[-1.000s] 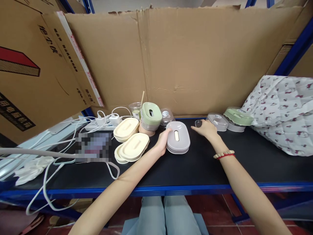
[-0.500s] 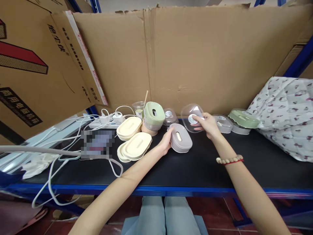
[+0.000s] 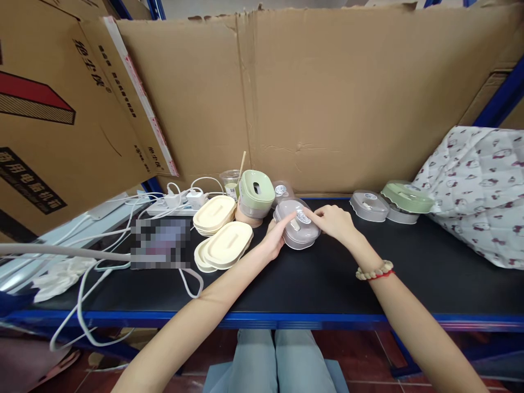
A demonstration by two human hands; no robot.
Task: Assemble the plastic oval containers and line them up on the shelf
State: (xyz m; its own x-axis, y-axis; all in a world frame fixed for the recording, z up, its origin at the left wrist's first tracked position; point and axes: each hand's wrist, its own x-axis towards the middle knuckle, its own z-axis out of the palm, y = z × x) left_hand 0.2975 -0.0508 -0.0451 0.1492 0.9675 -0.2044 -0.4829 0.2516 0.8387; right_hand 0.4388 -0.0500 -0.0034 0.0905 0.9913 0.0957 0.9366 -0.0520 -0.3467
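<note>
My left hand [image 3: 275, 241] grips the left side of a grey oval plastic box [image 3: 301, 243], its thumb reaching over the top edge. A clear domed lid [image 3: 289, 208] with a round white label lies over the box. My right hand [image 3: 336, 222] is at the lid's right side, with fingers curled and a fingertip on the label. Whether the lid's rim is fully seated all round cannot be made out. Left of the box are cream oval lids [image 3: 229, 244] in two piles and a stacked green container [image 3: 257, 188]. Behind it stands another clear cover [image 3: 281, 190].
At the right sit a grey lidded box [image 3: 369, 207], a green-topped box [image 3: 406, 197] and a patterned white cloth [image 3: 478, 191]. White cables [image 3: 82, 305], a power strip [image 3: 164, 206] and a blurred device [image 3: 161, 245] occupy the left. Cardboard [image 3: 327, 98] walls the back.
My right hand has moved left, bringing the clear lid from beside the grey box onto its top. My left hand stays on the box, now slightly farther back.
</note>
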